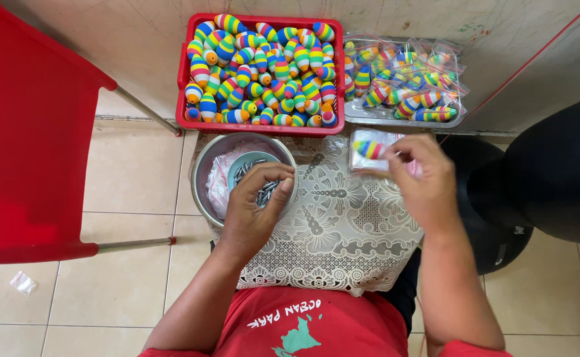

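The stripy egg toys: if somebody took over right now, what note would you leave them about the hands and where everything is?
Left hand: fingers dipped into the small bowl of grey metal pieces, which sits in the bigger metal bowl.
Right hand: holding one striped toy at a stack of clear bags on the lace cloth.
Loose toys fill the red crate.
Done: bagged toys lie in the metal tray.
Left: the crate is full of unbagged toys.
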